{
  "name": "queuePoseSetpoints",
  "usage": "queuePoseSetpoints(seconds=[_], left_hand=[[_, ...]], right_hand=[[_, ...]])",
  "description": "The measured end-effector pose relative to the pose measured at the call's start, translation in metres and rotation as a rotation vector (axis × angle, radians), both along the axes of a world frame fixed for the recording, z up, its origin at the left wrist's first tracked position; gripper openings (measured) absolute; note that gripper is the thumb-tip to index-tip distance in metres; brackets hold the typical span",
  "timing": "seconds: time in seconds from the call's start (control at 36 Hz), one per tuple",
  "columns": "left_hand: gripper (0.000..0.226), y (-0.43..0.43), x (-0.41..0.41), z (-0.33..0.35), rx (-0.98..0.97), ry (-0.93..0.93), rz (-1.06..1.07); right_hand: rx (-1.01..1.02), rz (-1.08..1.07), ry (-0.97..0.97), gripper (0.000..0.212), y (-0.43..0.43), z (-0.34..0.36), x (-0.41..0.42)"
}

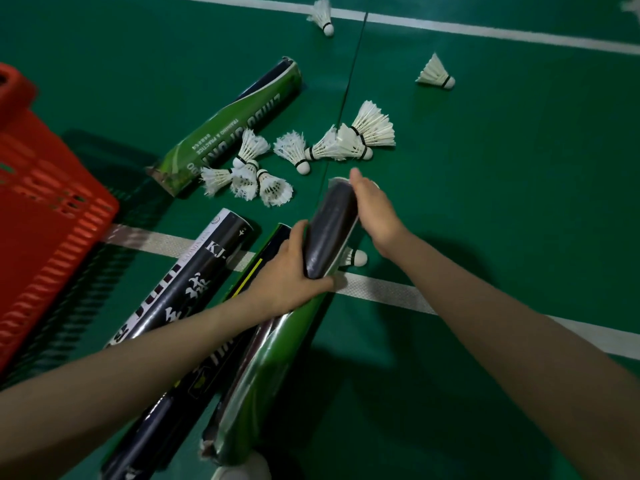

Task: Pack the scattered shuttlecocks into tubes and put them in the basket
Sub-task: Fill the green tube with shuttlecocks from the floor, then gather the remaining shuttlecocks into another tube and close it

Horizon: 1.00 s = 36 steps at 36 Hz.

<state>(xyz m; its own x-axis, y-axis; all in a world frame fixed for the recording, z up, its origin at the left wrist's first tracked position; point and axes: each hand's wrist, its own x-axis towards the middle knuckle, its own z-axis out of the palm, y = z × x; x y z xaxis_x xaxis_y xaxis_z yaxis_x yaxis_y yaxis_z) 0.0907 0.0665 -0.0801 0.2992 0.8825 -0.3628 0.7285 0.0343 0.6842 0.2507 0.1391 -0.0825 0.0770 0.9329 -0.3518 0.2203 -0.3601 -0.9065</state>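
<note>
My left hand (289, 271) grips the middle of a long green and dark tube (330, 230) that slants up from the floor. My right hand (375, 209) lies against the tube's upper end, its fingers over the mouth; whether it holds anything is hidden. White shuttlecocks lie scattered on the green floor: a cluster (249, 174) by the far green tube (239, 123), a group (349, 140) beyond the held tube, two further ones (437, 73) (322, 16) apart, and one (358, 258) under the held tube. The red basket (45, 216) stands at the left.
A black tube with white lettering (194, 289) and another dark tube (266, 251) lie beside my left arm. White court lines (381, 292) cross the floor. A thin black rod (349, 77) runs away from me between the shuttlecock groups.
</note>
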Motion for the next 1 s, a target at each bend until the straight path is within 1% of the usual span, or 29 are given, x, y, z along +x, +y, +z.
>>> queuePoseSetpoints(seconds=[0.06, 0.11, 0.14, 0.17, 0.19, 0.25, 0.28, 0.31, 0.33, 0.39, 0.42, 0.47, 0.5, 0.56, 0.61, 0.67, 0.72, 0.83, 0.89, 0.94, 1.0], left_hand=[[0.108, 0.001, -0.007, 0.001, 0.019, 0.045, 0.019], [0.111, 0.003, -0.013, 0.002, 0.016, 0.086, 0.021], [0.113, 0.003, -0.016, 0.003, 0.015, 0.101, 0.009], [0.113, 0.004, -0.017, 0.004, 0.017, 0.112, -0.01], [0.114, 0.003, -0.017, 0.004, 0.023, 0.12, -0.029], [0.112, 0.002, -0.016, 0.003, 0.051, 0.143, -0.054], [0.111, 0.002, -0.014, 0.002, 0.066, 0.165, -0.059], [0.11, 0.001, -0.013, 0.001, 0.08, 0.196, -0.063], [0.109, 0.001, -0.011, 0.0, 0.092, 0.233, -0.068], [0.106, 0.001, -0.006, -0.001, 0.128, 0.326, -0.104], [0.106, 0.001, -0.003, -0.001, 0.155, 0.384, -0.127], [0.104, 0.001, 0.001, -0.003, 0.227, 0.538, -0.18], [0.103, 0.002, 0.003, -0.005, 0.279, 0.627, -0.218], [0.097, 0.005, 0.005, -0.01, 0.377, 0.78, -0.307], [0.091, 0.011, 0.007, -0.014, 0.383, 0.837, -0.363], [0.089, 0.017, 0.01, -0.016, 0.339, 0.806, -0.37], [0.082, 0.029, 0.009, -0.016, 0.343, 0.709, -0.322], [0.06, 0.073, -0.004, -0.015, 0.402, 0.445, -0.142], [0.051, 0.104, -0.015, -0.012, 0.413, 0.366, -0.018], [0.048, 0.136, -0.031, -0.009, 0.432, 0.372, 0.089], [0.049, 0.166, -0.049, -0.009, 0.433, 0.431, 0.164]], right_hand=[[0.039, -0.007, -0.028, 0.031, -0.002, -0.003, 0.004], [0.075, -0.009, -0.136, 0.024, -0.01, -0.016, 0.011], [0.067, 0.055, -0.191, 0.027, -0.015, -0.024, 0.015], [0.043, 0.181, -0.231, 0.033, -0.02, -0.032, 0.019], [-0.001, 0.354, -0.287, 0.04, -0.026, -0.039, 0.024], [-0.031, 0.696, -0.505, 0.053, -0.037, -0.049, 0.03], [0.022, 0.807, -0.622, 0.054, -0.042, -0.054, 0.032], [0.101, 0.854, -0.7, 0.05, -0.045, -0.06, 0.033], [0.17, 0.838, -0.726, 0.04, -0.047, -0.065, 0.033], [0.198, 0.683, -0.682, 0.024, -0.047, -0.068, 0.035], [0.172, 0.585, -0.676, 0.02, -0.044, -0.067, 0.038], [0.13, 0.433, -0.734, 0.018, -0.035, -0.061, 0.048], [0.119, 0.366, -0.752, 0.021, -0.031, -0.06, 0.055], [0.102, 0.27, -0.735, 0.037, -0.024, -0.055, 0.067], [0.117, 0.24, -0.719, 0.056, -0.018, -0.055, 0.073], [0.125, 0.24, -0.697, 0.072, -0.011, -0.054, 0.07], [0.126, 0.246, -0.683, 0.08, -0.005, -0.053, 0.061], [0.117, 0.245, -0.65, 0.08, 0.008, -0.054, 0.041], [0.123, 0.26, -0.637, 0.077, 0.013, -0.057, 0.034], [0.129, 0.269, -0.628, 0.075, 0.018, -0.061, 0.031], [0.143, 0.276, -0.64, 0.075, 0.022, -0.064, 0.029]])
